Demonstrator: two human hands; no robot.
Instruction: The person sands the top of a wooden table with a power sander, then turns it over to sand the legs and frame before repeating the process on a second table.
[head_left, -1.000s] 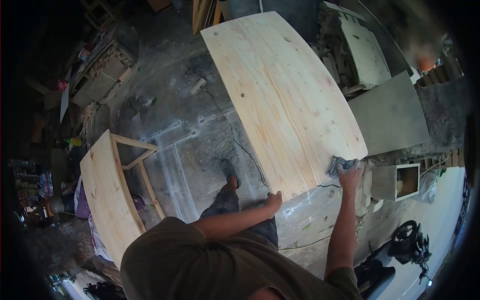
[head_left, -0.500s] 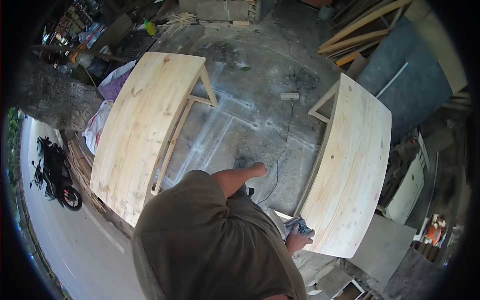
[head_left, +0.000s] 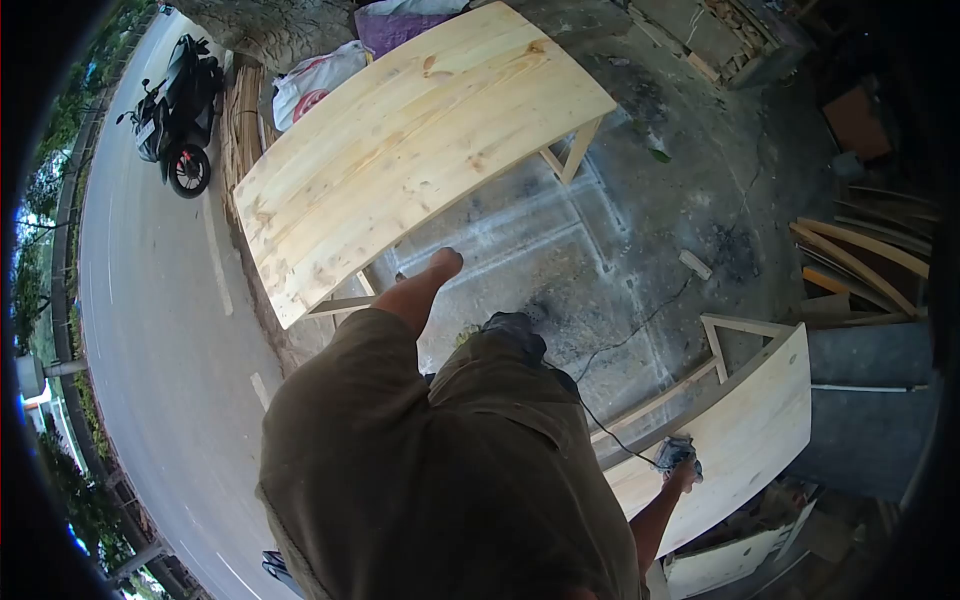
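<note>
My right hand point(head_left: 685, 474) is closed around a small corded palm sander point(head_left: 673, 450), which rests on the right-hand wooden tabletop point(head_left: 740, 470) near its inner edge. A dark cord point(head_left: 618, 437) runs from the sander across the floor beside my legs. My left hand point(head_left: 447, 262) is held out in front of me, its fingers curled in, with nothing visible in it. It hangs over the floor, close to the near edge of the left-hand wooden tabletop point(head_left: 420, 140). Both tops are pale, knotty boards on wooden frames.
Dusty concrete floor point(head_left: 560, 265) with white powder lines lies between the tables. A power strip point(head_left: 695, 265) sits on it. Wood strips point(head_left: 860, 260) and a grey sheet point(head_left: 870, 420) stand at right. Sacks point(head_left: 318, 82), a tree trunk and a parked motorcycle point(head_left: 180, 115) are at left by the road.
My view has turned toward the left, so both tables appear rotated. My right hand has moved the sander from the near end of the right-hand tabletop farther along it.
</note>
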